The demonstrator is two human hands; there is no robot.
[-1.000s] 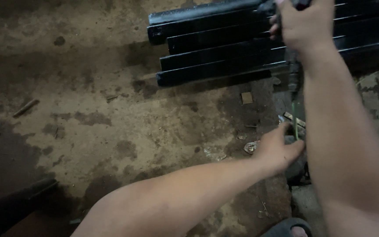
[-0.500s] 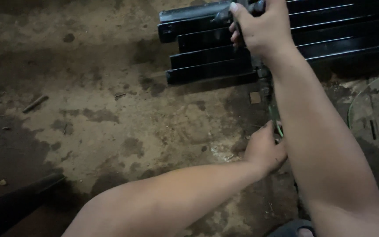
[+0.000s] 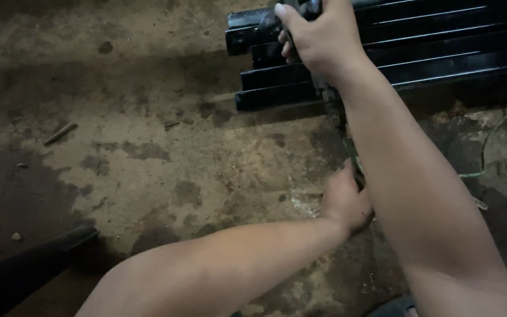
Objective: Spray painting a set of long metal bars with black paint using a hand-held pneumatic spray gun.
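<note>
Far left, low: a dark, flat-sided bar (image 3: 27,267) lies slantwise on the stained, dusty concrete floor (image 3: 148,170). Above it, a short brown stick (image 3: 60,134) rests loose on the floor, well apart from everything else.

Centre: your left forearm crosses from bottom left toward the right. Your left hand (image 3: 347,202) sits low, just beside your right forearm, fingers pressed to something thin and upright there. The thing under them is mostly hidden, so you cannot tell whether that hand is closed on it or only touching.

Centre top: a stack of long black rectangular metal bars (image 3: 277,76) lies on the floor, their cut ends facing left, stepped 1 over the next, running off the right edge.

Right of that: your right hand (image 3: 324,38) is wrapped tight around a dark round handle (image 3: 303,9) at the top edge, just over the stack's upper bars. Fingers are curled closed on it.

Far right: a thin pale-green wire (image 3: 488,147) loops over the floor.
</note>
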